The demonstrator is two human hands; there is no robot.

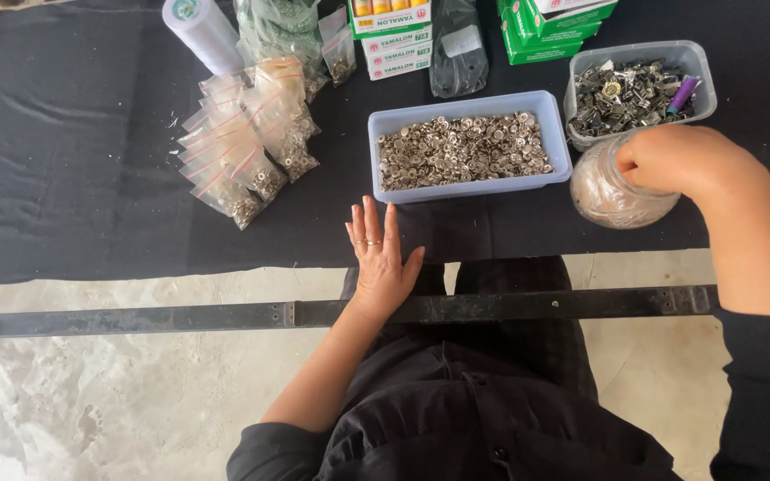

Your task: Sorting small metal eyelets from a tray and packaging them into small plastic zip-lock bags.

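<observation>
Two hands work a black-draped bench (91, 178): the right hand (670, 158) dips its fingers into a clear round jar (612, 191), grip hidden, while the left hand (380, 254) lies flat, fingers spread, just before a blue tray of metal snaps (465, 147). Filled zip bags (242, 142) wait well to the left.

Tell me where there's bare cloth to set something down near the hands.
The widest bare patch of black cloth lies left of the small bags. A narrower strip runs between the left hand and those bags. It is crowded around the blue tray, the clear tub and the round jar under the right hand.
</observation>
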